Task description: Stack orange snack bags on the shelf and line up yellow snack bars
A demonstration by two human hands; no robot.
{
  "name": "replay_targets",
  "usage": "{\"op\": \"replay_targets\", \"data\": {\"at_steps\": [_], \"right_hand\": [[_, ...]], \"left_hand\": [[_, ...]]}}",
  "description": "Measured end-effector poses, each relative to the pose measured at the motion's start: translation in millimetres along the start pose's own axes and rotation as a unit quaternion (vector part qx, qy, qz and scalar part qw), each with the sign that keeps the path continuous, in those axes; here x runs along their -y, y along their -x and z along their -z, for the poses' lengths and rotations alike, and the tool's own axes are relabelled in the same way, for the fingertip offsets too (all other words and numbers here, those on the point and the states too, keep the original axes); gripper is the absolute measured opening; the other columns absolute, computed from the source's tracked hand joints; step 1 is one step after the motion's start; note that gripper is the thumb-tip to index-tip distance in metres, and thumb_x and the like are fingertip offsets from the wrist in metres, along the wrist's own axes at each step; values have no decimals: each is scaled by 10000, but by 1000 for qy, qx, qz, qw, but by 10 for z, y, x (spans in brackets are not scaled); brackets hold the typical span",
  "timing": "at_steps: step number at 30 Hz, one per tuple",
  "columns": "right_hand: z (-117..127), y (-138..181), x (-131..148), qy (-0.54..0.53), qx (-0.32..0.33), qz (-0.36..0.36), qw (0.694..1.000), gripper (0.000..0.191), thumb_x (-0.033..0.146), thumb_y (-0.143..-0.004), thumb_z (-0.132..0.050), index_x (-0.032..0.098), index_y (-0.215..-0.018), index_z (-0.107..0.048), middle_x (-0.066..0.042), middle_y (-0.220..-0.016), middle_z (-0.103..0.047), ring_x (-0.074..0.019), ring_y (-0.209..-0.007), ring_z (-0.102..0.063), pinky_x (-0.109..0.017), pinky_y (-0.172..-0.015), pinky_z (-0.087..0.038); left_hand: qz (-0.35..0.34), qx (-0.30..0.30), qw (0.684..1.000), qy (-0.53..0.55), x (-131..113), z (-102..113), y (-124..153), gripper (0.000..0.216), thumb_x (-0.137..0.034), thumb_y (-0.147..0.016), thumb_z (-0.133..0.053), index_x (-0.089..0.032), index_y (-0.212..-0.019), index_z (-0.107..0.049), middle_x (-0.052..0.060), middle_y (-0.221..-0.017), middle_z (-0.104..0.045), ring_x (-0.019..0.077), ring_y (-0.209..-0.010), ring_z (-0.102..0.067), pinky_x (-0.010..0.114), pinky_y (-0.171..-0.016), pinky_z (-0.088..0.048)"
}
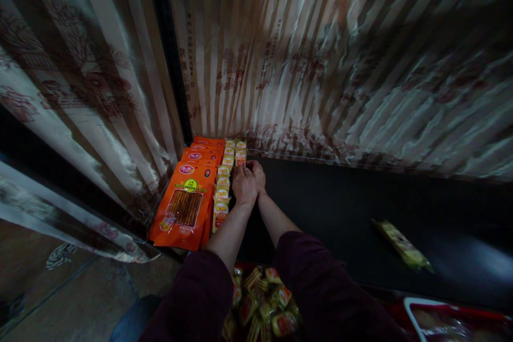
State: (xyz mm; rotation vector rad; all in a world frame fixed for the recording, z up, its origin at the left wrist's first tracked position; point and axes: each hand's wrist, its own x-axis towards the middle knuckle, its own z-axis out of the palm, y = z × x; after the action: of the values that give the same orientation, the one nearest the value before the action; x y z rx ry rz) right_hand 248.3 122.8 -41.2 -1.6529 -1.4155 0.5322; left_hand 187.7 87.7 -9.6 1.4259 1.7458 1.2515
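Observation:
My left hand point(244, 188) and my right hand point(258, 175) are close together on a black shelf point(316, 197), with curled fingers. They meet at the near end of a short row of small yellow wrapped cracker packs point(240, 155). What lies between the fingers is hidden behind the hands. Just left of them runs a longer row of the same packs point(222, 192), standing one behind another. Beside that row lie overlapping orange snack bags point(186, 197) with a window showing brown sticks.
Below my forearms a container holds loose wrapped cracker packs point(264, 304). A yellow-green packet point(403, 246) lies alone on the shelf to the right. A red box with a white rim point(433, 303) stands at the lower right. Pleated printed sheeting point(312, 64) covers the back, with a dark post point(170, 37) at the corner.

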Motion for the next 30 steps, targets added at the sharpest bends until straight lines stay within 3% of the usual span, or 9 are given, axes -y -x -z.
{"op": "replay_targets", "data": {"at_steps": [8,17,22,30], "right_hand": [[-35,4,-59,-5,0,14,1000,190,221,-727,-568,215,-917,-575,-43,-894,-615,-189,-879,-565,-329,-849,-458],[67,168,-111,-27,-3,3,1000,253,192,-733,-554,183,-985,-576,-73,-971,-622,-198,-919,-586,-350,-868,-470],[184,404,-45,-20,-1,-11,1000,263,163,-721,-536,173,-979,-588,-73,-973,-619,-194,-914,-588,-353,-884,-468],[495,1031,71,-28,50,27,998,199,140,-741,-480,185,-871,-624,-39,-899,-645,-169,-870,-583,-319,-867,-458]], "left_hand": [[11,1,1000,-14,35,-25,-22,358,-166,-881,-339,-101,-1092,-622,195,-1203,-604,272,-1222,-503,420,-1060,-346],[35,14,999,-9,-9,53,172,377,-215,-900,-353,-109,-1178,-585,165,-1338,-534,234,-1314,-413,373,-1107,-280],[33,41,999,-5,-57,162,396,386,-199,-889,-346,-68,-1152,-596,182,-1294,-565,225,-1308,-419,350,-1108,-272],[18,71,996,50,-5,370,987,351,-203,-874,-355,-140,-1094,-621,122,-1183,-640,203,-1140,-555,355,-1027,-383]]}}
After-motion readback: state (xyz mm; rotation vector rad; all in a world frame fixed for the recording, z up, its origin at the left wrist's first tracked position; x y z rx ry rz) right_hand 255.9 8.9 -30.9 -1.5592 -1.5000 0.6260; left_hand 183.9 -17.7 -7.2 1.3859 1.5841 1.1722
